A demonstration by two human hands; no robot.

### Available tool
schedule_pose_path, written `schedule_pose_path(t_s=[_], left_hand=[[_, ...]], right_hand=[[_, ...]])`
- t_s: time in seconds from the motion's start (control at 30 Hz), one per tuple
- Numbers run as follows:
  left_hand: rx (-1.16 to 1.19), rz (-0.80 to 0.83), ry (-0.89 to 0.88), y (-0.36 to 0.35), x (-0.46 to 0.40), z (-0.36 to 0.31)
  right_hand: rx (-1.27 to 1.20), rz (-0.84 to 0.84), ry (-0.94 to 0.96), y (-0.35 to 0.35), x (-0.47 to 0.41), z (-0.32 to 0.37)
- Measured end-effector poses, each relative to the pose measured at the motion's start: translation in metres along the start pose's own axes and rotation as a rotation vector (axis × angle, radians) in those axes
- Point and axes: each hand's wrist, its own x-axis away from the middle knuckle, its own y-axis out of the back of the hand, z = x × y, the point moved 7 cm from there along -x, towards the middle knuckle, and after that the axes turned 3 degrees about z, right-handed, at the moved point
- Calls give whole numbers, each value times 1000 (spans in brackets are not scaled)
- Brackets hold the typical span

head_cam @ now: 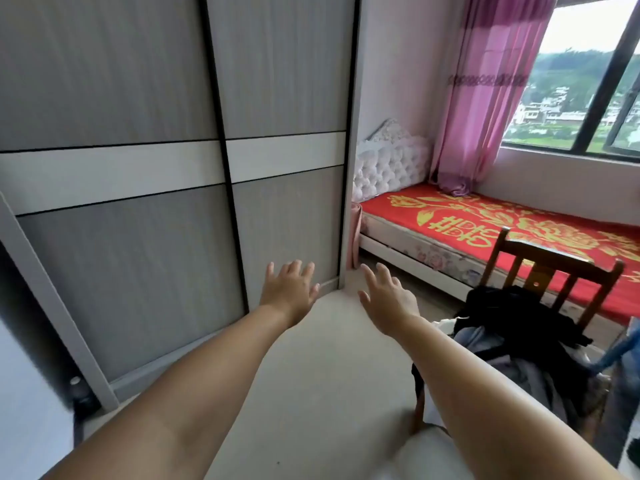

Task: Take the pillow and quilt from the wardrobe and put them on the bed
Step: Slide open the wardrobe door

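The wardrobe (138,168) stands in front of me and to my left, its two grey sliding doors closed, a white band running across each at mid-height. No pillow or quilt shows anywhere; I cannot tell where they are. The bed (485,230) lies to my right, past the wardrobe's end panel, under a red cover with gold patterns, its tufted white headboard (391,161) against the wall.

My left hand (289,289) reaches out with fingers spread, holding nothing, just in front of the lower part of the right door. My right hand (389,301) is stretched forward beside it, fingers also spread and empty, over the pale floor (311,375) near the wardrobe's corner.

A wooden chair (550,271) heaped with dark clothes (519,327) sits between me and the bed. A pink curtain (485,98) hangs at the window (588,81).
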Motion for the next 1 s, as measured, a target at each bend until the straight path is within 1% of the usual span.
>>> schedule_pose_path(t_s=[0.13, 0.23, 0.37, 0.5, 0.7, 0.87, 1.0], left_hand=[[-26, 19, -9, -22, -32, 16], [-23, 55, -29, -38, -72, 32], [-9, 61, -43, -40, -137, 56], [-29, 52, -80, -40, -201, 78], [9, 88, -63, -61, -294, 96], [1, 64, -101, -87, -396, 89], [14, 31, -62, -103, -494, 87]], right_hand=[[14, 50, -38, -27, -38, -3], [22, 82, -67, -46, -78, -5], [24, 83, -117, -53, -142, -9], [15, 45, -140, -52, -209, -4], [62, 92, -77, -66, -303, 0], [76, 82, -87, -81, -399, -37], [76, 80, -69, -93, -490, -81]])
